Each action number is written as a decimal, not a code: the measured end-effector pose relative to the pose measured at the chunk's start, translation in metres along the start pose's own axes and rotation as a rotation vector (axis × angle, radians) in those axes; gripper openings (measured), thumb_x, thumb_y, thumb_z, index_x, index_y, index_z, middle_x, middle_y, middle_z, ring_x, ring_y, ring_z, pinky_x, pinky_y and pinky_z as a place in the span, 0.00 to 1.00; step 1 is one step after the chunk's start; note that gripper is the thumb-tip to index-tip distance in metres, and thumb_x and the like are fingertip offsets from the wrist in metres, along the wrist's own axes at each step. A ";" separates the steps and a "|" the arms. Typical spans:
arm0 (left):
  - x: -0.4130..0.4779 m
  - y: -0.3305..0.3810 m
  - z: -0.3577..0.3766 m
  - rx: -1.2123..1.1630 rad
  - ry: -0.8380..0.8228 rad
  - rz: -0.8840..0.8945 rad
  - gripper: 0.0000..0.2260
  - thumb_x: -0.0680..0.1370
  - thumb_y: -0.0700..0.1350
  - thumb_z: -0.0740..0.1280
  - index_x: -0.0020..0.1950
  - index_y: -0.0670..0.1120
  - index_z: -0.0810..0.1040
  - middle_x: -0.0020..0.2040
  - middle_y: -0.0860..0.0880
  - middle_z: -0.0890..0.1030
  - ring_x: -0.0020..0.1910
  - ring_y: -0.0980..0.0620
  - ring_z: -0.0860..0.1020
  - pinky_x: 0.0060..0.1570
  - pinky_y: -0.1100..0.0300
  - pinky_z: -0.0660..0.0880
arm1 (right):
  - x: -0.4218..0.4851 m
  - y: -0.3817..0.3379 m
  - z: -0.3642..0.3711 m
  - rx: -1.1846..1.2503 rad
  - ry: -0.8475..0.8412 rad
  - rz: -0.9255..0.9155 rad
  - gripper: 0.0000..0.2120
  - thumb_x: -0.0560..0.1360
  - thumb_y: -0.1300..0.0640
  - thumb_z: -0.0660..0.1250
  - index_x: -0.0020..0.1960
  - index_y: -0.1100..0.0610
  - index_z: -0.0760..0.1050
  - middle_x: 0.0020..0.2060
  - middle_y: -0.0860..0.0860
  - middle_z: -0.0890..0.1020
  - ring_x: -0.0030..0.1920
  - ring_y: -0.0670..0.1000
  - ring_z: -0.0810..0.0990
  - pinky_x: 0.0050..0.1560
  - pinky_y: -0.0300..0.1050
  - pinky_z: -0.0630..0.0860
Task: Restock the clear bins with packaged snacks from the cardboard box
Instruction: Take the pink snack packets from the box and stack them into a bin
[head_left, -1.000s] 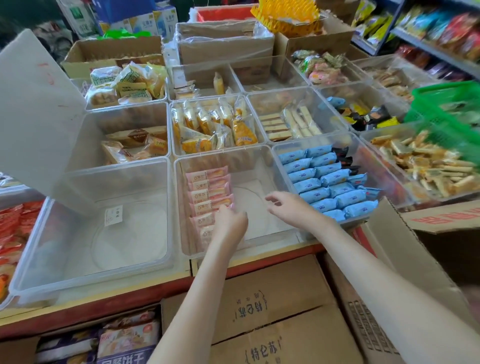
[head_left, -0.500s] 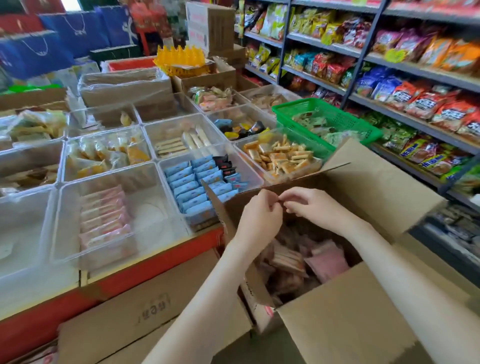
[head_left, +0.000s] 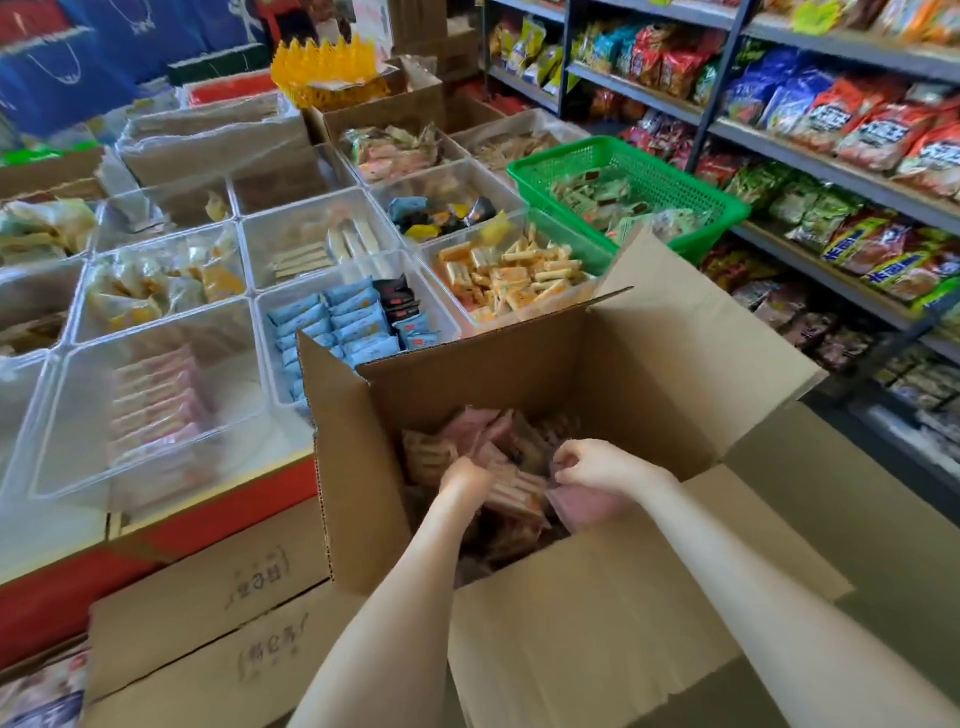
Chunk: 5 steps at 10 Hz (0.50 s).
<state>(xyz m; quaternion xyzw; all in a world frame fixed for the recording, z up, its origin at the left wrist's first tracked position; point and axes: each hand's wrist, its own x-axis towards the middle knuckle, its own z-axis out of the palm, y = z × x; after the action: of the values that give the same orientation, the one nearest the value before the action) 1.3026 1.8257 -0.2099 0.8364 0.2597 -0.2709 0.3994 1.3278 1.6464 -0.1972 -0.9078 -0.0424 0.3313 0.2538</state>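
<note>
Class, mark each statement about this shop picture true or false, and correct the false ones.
1. The left hand and the right hand both reach into the open cardboard box. True.
2. The green basket is empty. False: it holds packaged snacks.
3. The blue packets lie to the right of the pink packets. True.
4. The pink packets fill their clear bin. False: they form one row in its left part, and the rest of its floor is bare.
</note>
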 end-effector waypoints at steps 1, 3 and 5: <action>0.034 -0.002 0.007 -0.005 0.017 -0.068 0.22 0.83 0.51 0.56 0.73 0.41 0.63 0.67 0.42 0.73 0.64 0.45 0.73 0.57 0.59 0.70 | 0.031 0.002 0.004 -0.048 -0.097 0.032 0.28 0.76 0.50 0.65 0.73 0.56 0.62 0.68 0.55 0.71 0.65 0.55 0.72 0.63 0.45 0.68; 0.091 -0.007 0.025 -0.063 0.032 -0.178 0.18 0.82 0.48 0.58 0.68 0.40 0.72 0.67 0.41 0.74 0.66 0.43 0.73 0.60 0.56 0.70 | 0.108 0.009 0.038 -0.422 -0.326 0.052 0.59 0.67 0.42 0.73 0.75 0.50 0.29 0.77 0.57 0.41 0.76 0.62 0.46 0.74 0.59 0.52; 0.126 -0.011 0.037 -0.012 -0.010 -0.268 0.20 0.83 0.47 0.53 0.73 0.39 0.64 0.71 0.41 0.69 0.69 0.42 0.68 0.65 0.55 0.65 | 0.153 0.015 0.069 -0.476 -0.325 -0.014 0.58 0.67 0.46 0.72 0.75 0.49 0.29 0.76 0.59 0.48 0.75 0.63 0.50 0.75 0.56 0.53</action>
<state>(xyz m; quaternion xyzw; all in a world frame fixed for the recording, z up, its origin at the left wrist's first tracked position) 1.3763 1.8294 -0.3188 0.7905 0.3685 -0.3247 0.3659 1.4025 1.7011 -0.3387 -0.8765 -0.1652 0.4514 0.0258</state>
